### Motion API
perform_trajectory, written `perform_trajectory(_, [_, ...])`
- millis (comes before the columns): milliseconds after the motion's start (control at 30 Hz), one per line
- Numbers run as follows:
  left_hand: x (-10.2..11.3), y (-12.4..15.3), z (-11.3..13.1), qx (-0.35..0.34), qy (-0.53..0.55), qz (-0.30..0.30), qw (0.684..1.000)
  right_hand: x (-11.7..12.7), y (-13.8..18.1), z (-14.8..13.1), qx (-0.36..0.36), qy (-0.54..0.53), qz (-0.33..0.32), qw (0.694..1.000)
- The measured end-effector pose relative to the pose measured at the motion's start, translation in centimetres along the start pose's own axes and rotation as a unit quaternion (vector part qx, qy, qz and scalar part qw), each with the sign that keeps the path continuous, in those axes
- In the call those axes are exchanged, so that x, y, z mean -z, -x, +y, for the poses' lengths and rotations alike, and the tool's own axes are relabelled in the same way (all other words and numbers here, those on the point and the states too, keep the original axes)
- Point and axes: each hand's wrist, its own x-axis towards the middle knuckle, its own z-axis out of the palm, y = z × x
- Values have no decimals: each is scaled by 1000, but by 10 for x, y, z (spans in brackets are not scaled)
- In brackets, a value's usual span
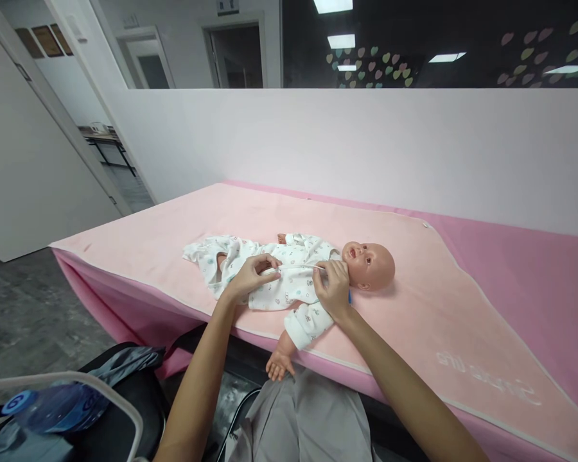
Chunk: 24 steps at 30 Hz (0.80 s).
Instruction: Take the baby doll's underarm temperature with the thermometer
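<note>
A baby doll (pixel 370 264) lies on its back, head to the right, dressed in a white baby shirt (pixel 282 292) with small prints. White printed trousers (pixel 206 249) cover its legs on the left. With fingers pinched, my left hand (pixel 254 277) grips the shirt's front edge near the waist. My right hand (pixel 333 287) pinches the same edge close to the neck, and the edge runs nearly straight between both hands. One doll hand (pixel 280 364) hangs over the table's front edge. A bit of blue shows beside my right wrist, too small to name.
Beneath the doll a pale pink mat (pixel 438 321) lies over a darker pink cloth (pixel 510 263). A white wall (pixel 347 147) with a window above stands behind. At lower left, a water bottle (pixel 58 407) lies on a black chair (pixel 139 391).
</note>
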Motion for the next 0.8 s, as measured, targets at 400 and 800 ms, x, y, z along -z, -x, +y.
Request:
perform_trajectory(400, [-1, 0, -3, -5, -15, 23, 1000, -2, 1, 1, 3, -4, 3, 1000])
perform_trajectory(800, [0, 0, -8, 13, -19, 35, 999, -2, 1, 1, 4, 16, -6, 1000])
